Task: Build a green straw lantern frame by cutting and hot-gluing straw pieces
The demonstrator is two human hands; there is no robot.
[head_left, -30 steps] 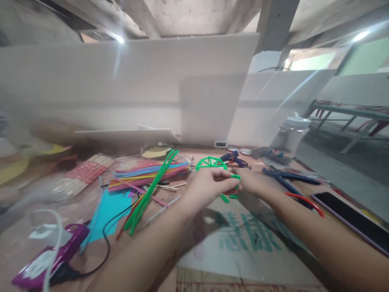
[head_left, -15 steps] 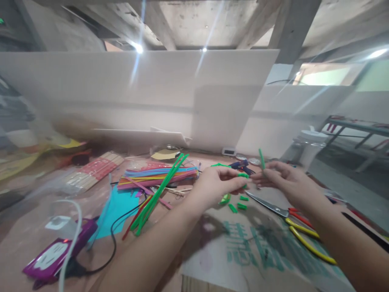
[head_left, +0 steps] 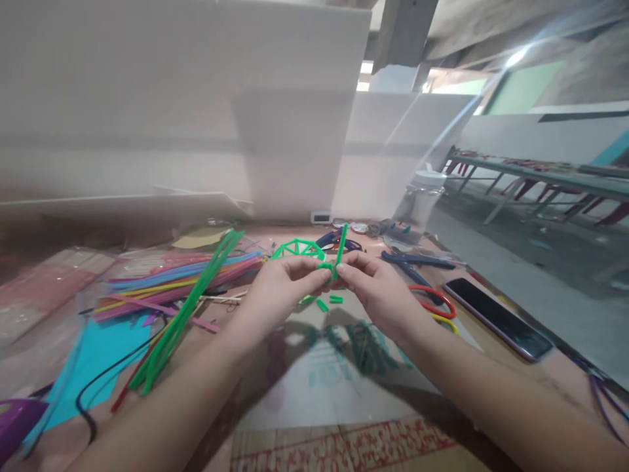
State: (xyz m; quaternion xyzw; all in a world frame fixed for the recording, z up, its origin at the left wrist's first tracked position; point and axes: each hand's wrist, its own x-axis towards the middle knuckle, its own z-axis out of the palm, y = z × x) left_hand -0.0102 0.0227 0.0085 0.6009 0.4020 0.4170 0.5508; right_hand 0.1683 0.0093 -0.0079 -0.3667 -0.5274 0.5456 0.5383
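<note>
left hand (head_left: pixel 280 288): fingertips pinched on short green straw piece (head_left: pixel 324 266) | right hand (head_left: pixel 376 288): pinched on upright green straw (head_left: pixel 340 250), ends meeting, as if to join | both raised above cardboard sheet (head_left: pixel 314 380), cut bits (head_left: pixel 328 301) lying beneath; green frame (head_left: pixel 297 249) behind.

Phone (head_left: pixel 496 316) right of scissors (head_left: pixel 432 303)

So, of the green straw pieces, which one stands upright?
The piece pinched by the right hand: this green straw piece points up from the fingertips. The short green bits lie flat on the cardboard below.
</note>
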